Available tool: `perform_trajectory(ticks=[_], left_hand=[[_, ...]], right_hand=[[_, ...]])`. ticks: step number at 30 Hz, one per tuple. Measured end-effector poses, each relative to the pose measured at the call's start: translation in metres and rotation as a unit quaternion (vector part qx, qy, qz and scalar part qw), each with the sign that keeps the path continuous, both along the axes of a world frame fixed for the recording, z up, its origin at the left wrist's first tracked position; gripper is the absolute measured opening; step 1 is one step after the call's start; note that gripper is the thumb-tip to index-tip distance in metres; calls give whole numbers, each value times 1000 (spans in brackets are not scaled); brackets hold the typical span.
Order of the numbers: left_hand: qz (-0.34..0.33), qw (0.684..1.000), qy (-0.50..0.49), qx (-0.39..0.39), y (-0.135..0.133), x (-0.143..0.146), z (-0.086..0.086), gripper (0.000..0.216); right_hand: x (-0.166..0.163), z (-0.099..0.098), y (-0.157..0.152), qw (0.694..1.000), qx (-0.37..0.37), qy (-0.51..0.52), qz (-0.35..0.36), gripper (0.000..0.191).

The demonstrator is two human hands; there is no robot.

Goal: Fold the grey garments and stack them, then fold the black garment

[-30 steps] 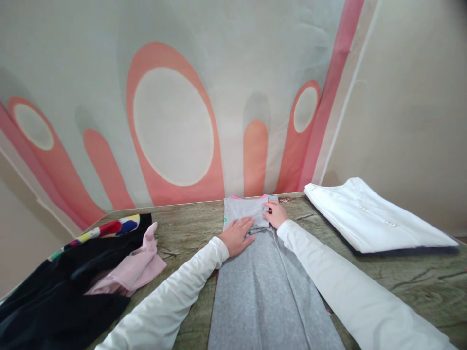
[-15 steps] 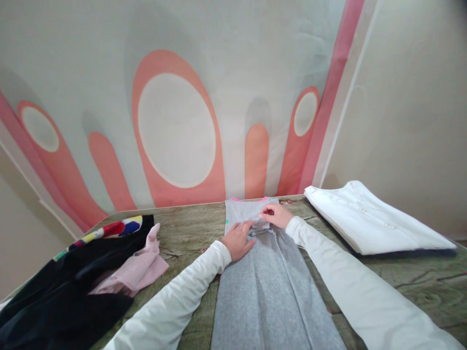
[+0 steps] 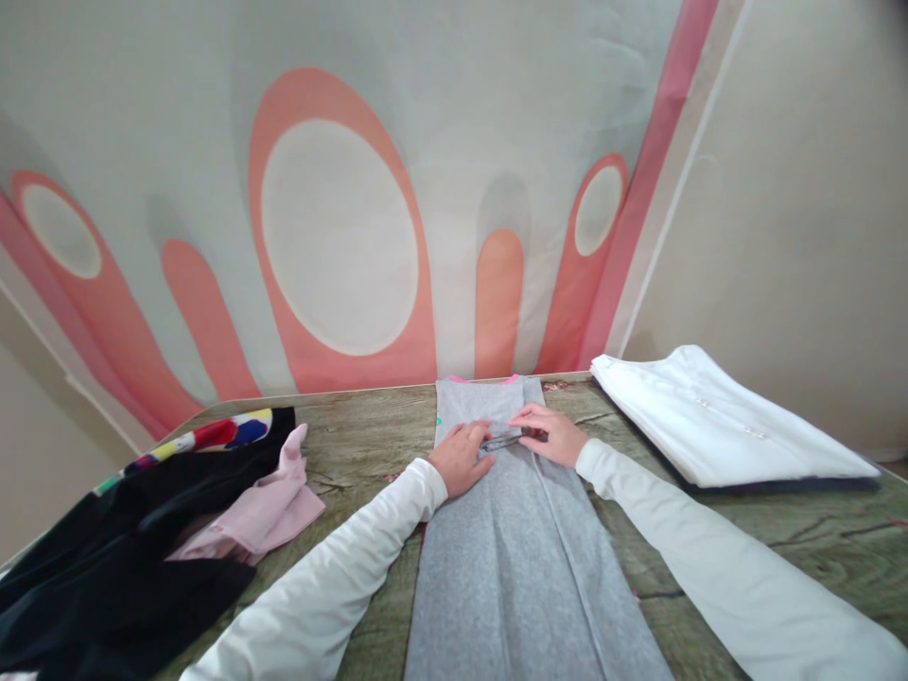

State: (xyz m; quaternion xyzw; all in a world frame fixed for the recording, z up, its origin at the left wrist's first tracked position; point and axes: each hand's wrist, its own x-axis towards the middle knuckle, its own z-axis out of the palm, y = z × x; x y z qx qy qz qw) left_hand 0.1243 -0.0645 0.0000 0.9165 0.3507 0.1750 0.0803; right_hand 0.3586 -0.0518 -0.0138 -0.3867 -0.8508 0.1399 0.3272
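A long grey garment (image 3: 497, 558) with a pink-edged neckline lies lengthwise in front of me, its neck end at the far edge of the table. A small green spot shows near its upper left side. My left hand (image 3: 460, 460) rests flat on the left part of the garment, fingers spread a little. Across from it, my right hand (image 3: 551, 433) pinches a small bunched fold of the grey cloth between thumb and fingers. That fold runs crosswise between both hands, below the neckline.
To the left lie a black garment (image 3: 106, 586) with a multicoloured strip and a crumpled pink cloth (image 3: 262, 511). A folded white garment (image 3: 724, 416) sits at the right. The wood-patterned table (image 3: 369, 445) ends at a wall with a pink printed backdrop (image 3: 340, 369).
My right hand has shifted slightly right and nearer to me, from above the bunched fold to its right end. My left hand stays almost in place. The view has tilted slightly.
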Motion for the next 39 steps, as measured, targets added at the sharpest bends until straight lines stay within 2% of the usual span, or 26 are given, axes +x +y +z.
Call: perform_trajectory(ticks=[5,8,16,23,27,32,39], left_hand=[[-8,1000,4,2,1,0,1,25],[-9,1000,5,6,2,0,1,24],[-21,999,17,19,2,-1,0,30],[-46,998,44,23,5,-3,-4,40],[-46,998,41,33,7,-4,-7,40],[-48,997,19,61,6,-4,-7,37],[-45,996,19,71,1,-1,5,33]], right_hand=[[-7,-1,-3,997,67,-27,-26,20],[-9,-1,-6,995,82,-41,-29,21],[-4,-4,-5,998,63,-21,-23,20],[-1,-6,13,997,26,39,-57,35],[2,-9,36,996,-17,-45,-75,42],[7,-18,62,964,-61,-195,-170,46],[11,-27,71,953,-33,-232,-191,47]])
